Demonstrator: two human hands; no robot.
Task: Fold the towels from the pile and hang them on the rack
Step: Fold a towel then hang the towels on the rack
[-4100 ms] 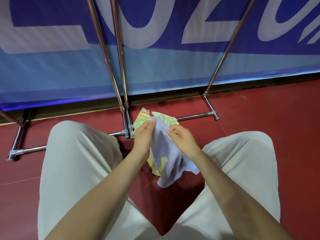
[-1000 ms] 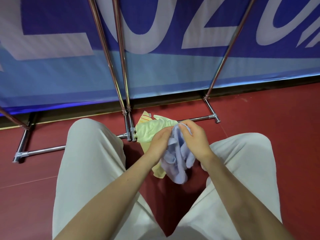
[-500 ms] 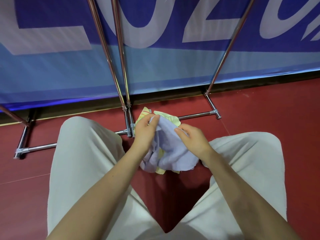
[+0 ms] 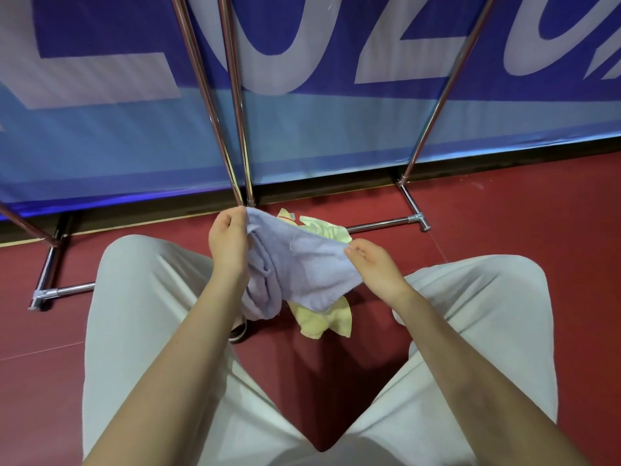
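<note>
I see both grips, left hand point(image 4: 228, 240) and right hand point(image 4: 373, 264), pinching the lavender towel point(image 4: 302, 267), now stretched wider above the yellow towels point(image 4: 324, 319).

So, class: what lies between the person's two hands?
In the head view, the lavender towel stretches between them: the left hand grips its top corner, the right hand pinches the other edge. The yellow towels lie on the floor beneath.

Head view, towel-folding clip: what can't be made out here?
- Rack: its hanging bars are cut off by the top edge.
- Yellow towels: how many is hidden under the lilac towel held by the left hand and right hand.
- Shoe: mostly hidden behind the left forearm.
</note>
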